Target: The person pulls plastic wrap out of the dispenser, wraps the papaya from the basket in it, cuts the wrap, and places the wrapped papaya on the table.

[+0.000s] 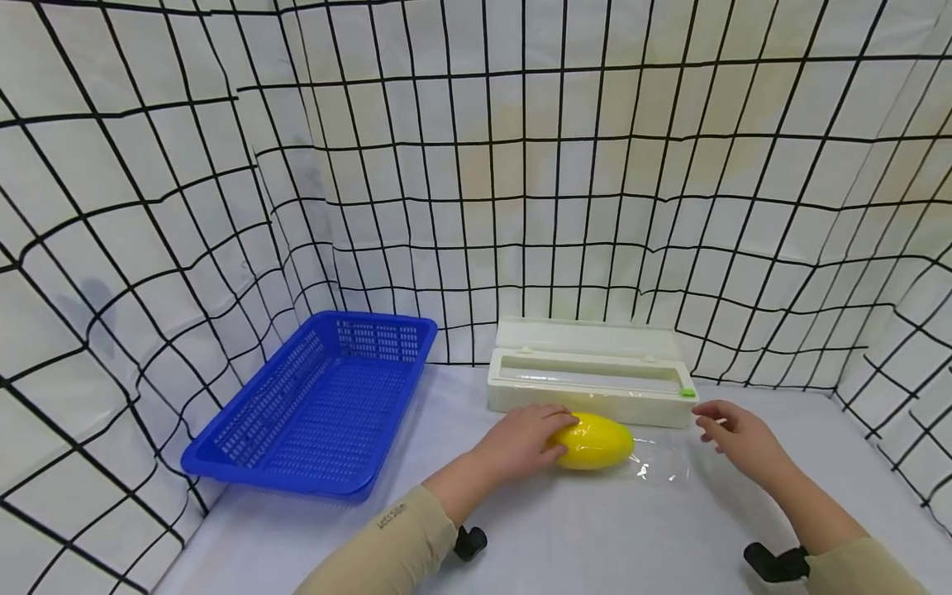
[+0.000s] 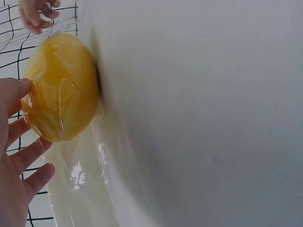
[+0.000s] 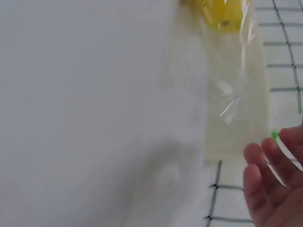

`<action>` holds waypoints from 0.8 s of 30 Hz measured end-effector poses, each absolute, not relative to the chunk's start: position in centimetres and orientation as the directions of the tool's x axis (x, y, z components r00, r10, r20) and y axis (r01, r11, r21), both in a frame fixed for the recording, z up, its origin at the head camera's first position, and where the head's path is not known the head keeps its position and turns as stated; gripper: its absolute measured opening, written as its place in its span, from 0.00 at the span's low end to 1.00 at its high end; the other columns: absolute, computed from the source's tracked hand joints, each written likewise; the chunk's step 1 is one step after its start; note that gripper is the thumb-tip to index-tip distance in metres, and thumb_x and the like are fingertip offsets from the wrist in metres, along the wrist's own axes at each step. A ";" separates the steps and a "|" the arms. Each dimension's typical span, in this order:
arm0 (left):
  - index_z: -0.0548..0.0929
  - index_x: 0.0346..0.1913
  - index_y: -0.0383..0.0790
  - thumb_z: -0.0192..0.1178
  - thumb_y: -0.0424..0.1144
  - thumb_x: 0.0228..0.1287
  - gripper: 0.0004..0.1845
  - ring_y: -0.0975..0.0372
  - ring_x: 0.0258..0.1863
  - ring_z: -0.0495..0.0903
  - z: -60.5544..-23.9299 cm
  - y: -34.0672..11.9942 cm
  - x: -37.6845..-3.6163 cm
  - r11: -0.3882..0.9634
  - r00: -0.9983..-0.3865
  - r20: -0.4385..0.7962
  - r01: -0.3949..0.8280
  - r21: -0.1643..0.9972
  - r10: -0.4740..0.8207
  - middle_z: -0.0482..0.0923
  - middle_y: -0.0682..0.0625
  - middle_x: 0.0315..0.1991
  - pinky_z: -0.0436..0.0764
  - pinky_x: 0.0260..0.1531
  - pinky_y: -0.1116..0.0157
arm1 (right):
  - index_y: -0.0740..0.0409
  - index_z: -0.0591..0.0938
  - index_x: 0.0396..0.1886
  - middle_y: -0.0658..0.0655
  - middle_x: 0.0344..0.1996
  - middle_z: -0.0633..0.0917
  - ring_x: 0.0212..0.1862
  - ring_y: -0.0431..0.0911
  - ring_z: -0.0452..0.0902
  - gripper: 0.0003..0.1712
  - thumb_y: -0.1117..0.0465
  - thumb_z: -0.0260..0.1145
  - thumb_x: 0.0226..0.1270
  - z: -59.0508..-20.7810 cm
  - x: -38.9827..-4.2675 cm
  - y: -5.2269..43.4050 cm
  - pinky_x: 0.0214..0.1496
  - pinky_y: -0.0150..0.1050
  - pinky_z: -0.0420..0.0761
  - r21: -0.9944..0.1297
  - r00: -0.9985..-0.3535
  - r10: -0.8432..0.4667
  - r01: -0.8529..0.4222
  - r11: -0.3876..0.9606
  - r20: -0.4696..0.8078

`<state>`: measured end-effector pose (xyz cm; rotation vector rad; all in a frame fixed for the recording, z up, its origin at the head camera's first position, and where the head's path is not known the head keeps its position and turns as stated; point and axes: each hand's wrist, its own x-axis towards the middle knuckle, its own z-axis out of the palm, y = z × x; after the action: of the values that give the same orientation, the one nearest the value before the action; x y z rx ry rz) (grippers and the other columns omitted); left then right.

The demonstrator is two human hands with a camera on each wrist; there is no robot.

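Observation:
A glossy yellow oval melon (image 1: 592, 441) lies on the white cloth in front of a cling film dispenser (image 1: 595, 404). My left hand (image 1: 524, 442) grips its left end, with fingers on top and thumb on the near side. Clear cling film (image 2: 78, 172) covers the melon in the left wrist view and stretches past it; its creases also shine to the right of the fruit (image 3: 227, 14). Beside the dispenser's right end, my right hand (image 1: 740, 438) is raised with fingers loosely bent and nothing held. The film (image 3: 232, 101) stops short of these fingers in the right wrist view.
The dispenser's lid (image 1: 583, 337) stands raised, showing a roll (image 1: 587, 378) inside and a green slider (image 1: 687, 393). A blue plastic basket (image 1: 383, 446) stands on the left. Black-gridded white fabric walls (image 1: 506, 165) enclose the back and sides.

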<state>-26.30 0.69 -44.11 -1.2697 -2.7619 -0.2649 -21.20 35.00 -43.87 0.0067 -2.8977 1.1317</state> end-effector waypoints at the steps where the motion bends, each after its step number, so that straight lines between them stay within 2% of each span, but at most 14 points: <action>1: 0.75 0.67 0.49 0.59 0.49 0.71 0.24 0.61 0.64 0.72 -44.1 0.7 -26.4 0.640 -0.652 0.153 0.758 0.125 0.743 0.72 0.55 0.66 0.69 0.65 0.61 | 0.65 0.76 0.59 0.65 0.50 0.81 0.47 0.54 0.79 0.19 0.57 0.56 0.77 -43.4 -20.9 34.4 0.41 0.44 0.82 -0.647 -0.996 0.002 -0.057 0.760 0.090; 5: 0.75 0.68 0.49 0.58 0.48 0.71 0.24 0.61 0.64 0.72 -44.1 0.5 -26.6 0.643 -0.660 0.150 0.751 0.148 0.736 0.72 0.55 0.67 0.69 0.65 0.61 | 0.56 0.80 0.56 0.59 0.52 0.82 0.50 0.55 0.79 0.16 0.60 0.64 0.71 -41.9 -20.2 30.9 0.48 0.52 0.81 -0.480 -0.941 -0.142 -0.283 0.830 0.308; 7: 0.75 0.68 0.50 0.58 0.48 0.71 0.24 0.60 0.65 0.72 -44.1 0.5 -26.7 0.646 -0.667 0.146 0.744 0.170 0.730 0.72 0.55 0.67 0.69 0.65 0.61 | 0.53 0.81 0.56 0.55 0.55 0.82 0.54 0.54 0.78 0.19 0.58 0.70 0.66 -42.1 -20.4 29.2 0.53 0.54 0.80 -0.389 -0.897 -0.263 -0.398 0.831 0.355; 10: 0.75 0.68 0.51 0.58 0.49 0.71 0.24 0.60 0.65 0.72 -44.2 0.6 -26.9 0.654 -0.683 0.137 0.728 0.207 0.717 0.72 0.56 0.67 0.68 0.66 0.61 | 0.48 0.81 0.58 0.53 0.60 0.80 0.61 0.55 0.75 0.26 0.54 0.76 0.59 -43.0 -21.2 27.5 0.59 0.57 0.76 -0.306 -0.844 -0.405 -0.512 0.802 0.352; 17: 0.75 0.68 0.54 0.58 0.49 0.71 0.24 0.60 0.66 0.70 -44.8 0.5 -27.7 0.647 -0.703 0.132 0.700 0.302 0.699 0.71 0.58 0.67 0.68 0.66 0.59 | 0.41 0.79 0.63 0.54 0.64 0.77 0.63 0.55 0.73 0.38 0.49 0.81 0.50 -45.0 -23.1 25.9 0.62 0.56 0.74 -0.266 -0.807 -0.500 -0.581 0.770 0.316; 24: 0.73 0.70 0.54 0.56 0.50 0.73 0.25 0.59 0.68 0.67 -44.7 0.2 -27.9 0.653 -0.739 0.105 0.645 0.397 0.666 0.68 0.57 0.69 0.66 0.68 0.57 | 0.46 0.79 0.63 0.54 0.60 0.79 0.61 0.56 0.74 0.39 0.50 0.82 0.48 -45.8 -24.0 25.3 0.62 0.55 0.74 -0.224 -0.783 -0.531 -0.609 0.761 0.324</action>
<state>-27.92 0.16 -44.74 -1.1511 -2.9013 -0.6650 -24.05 25.32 -45.77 0.8944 -2.7167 0.4683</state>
